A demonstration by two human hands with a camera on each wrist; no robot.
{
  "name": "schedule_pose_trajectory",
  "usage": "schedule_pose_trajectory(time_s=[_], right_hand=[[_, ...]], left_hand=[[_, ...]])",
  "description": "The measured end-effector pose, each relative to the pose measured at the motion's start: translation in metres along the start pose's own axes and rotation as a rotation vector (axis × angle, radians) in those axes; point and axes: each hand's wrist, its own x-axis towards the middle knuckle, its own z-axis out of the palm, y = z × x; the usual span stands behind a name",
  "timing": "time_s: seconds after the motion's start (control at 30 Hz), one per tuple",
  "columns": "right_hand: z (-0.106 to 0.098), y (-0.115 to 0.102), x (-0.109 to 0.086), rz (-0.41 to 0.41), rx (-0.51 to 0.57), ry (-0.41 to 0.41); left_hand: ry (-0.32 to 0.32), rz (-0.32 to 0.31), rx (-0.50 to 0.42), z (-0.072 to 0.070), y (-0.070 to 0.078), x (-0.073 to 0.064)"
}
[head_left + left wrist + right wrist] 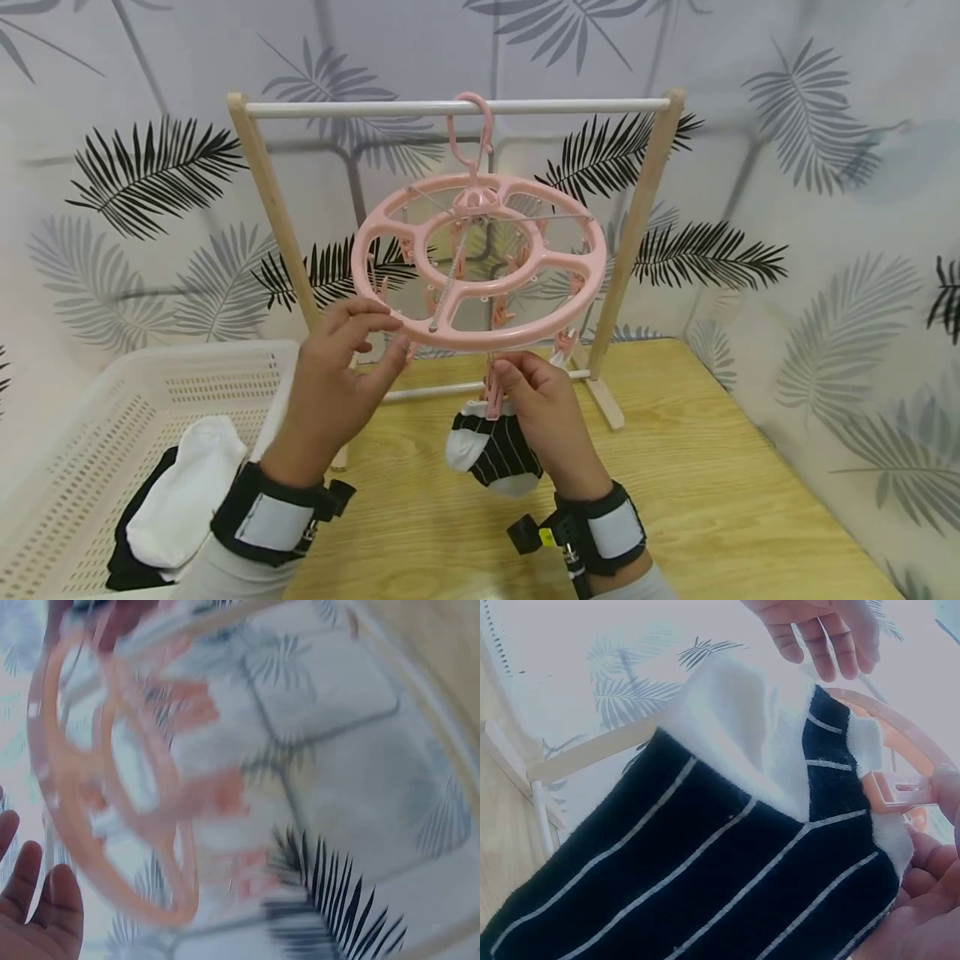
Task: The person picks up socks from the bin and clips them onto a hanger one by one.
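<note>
A pink round clip hanger (480,337) hangs by its hook from a white rod, with small pink clips dangling below its rings. Under its front edge, my right hand (552,414) pinches a pink clothespin (492,400). The clothespin's jaws are on the white cuff of a black sock (705,855) with thin white stripes and white heel and toe. The sock hangs in front of the stand. At the hanger's front left rim is my left hand (339,385), its fingers loosely bent and holding nothing; whether it touches the rim I cannot tell.
A wooden stand (637,225) with a white top rod (360,109) holds the hanger above a wood-grain table (720,467). On the left, a white perforated basket (82,417) contains a white sock (187,492) over something black (135,533). A leaf-patterned cloth hangs behind.
</note>
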Motion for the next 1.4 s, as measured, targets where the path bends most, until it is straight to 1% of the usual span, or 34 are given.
schedule_pose_trajectory(time_s=[0.07,0.1,0.2,0.27,0.33,0.37,0.43,0.5,0.6,0.7,0.83,0.93,1.07,1.17,1.3,1.4], right_hand=[[-0.001,0.000,0.000,0.006,-0.005,0.004],[-0.001,0.000,-0.001,0.008,-0.010,0.006],[-0.002,0.001,-0.001,0.012,-0.013,0.011],[-0.002,0.001,-0.001,0.017,-0.013,0.014],[-0.002,0.001,-0.001,0.020,-0.016,0.016],[-0.002,0.000,-0.001,0.021,-0.017,0.017],[-0.003,0.000,-0.001,0.023,-0.019,0.020],[-0.004,0.000,-0.001,0.022,-0.017,0.023],[-0.005,0.001,-0.001,0.018,-0.005,0.025],[-0.006,0.002,-0.001,0.005,0.003,0.029],[-0.007,0.002,0.000,-0.010,-0.001,0.043],[-0.009,0.001,0.000,-0.009,-0.014,0.062],[-0.013,-0.001,0.000,-0.007,-0.010,0.091],[-0.014,-0.004,0.000,-0.021,-0.016,0.096],[-0.016,-0.007,0.002,-0.050,-0.051,0.100],[-0.017,-0.009,0.003,-0.061,-0.070,0.113]], left_hand=[[-0.027,0.014,0.010,-0.009,-0.009,0.009],[-0.057,0.021,0.019,-0.013,-0.014,0.014],[-0.184,0.063,0.037,-0.022,-0.027,0.028],[-0.274,0.075,0.032,-0.026,-0.035,0.035],[-0.357,0.056,0.010,-0.028,-0.041,0.040],[-0.388,0.044,0.005,-0.028,-0.043,0.041],[-0.435,0.016,-0.001,-0.029,-0.047,0.041],[-0.457,0.006,0.006,-0.028,-0.049,0.040],[-0.448,0.031,0.018,-0.026,-0.052,0.037],[-0.422,0.064,0.015,-0.023,-0.053,0.035],[-0.397,0.100,0.023,-0.023,-0.051,0.035],[-0.385,0.115,0.021,-0.024,-0.048,0.036],[-0.375,0.104,0.011,-0.024,-0.041,0.035],[-0.357,0.084,0.025,-0.024,-0.034,0.034],[-0.303,0.070,0.056,-0.026,-0.027,0.033],[-0.266,0.046,0.073,-0.028,-0.023,0.031]])
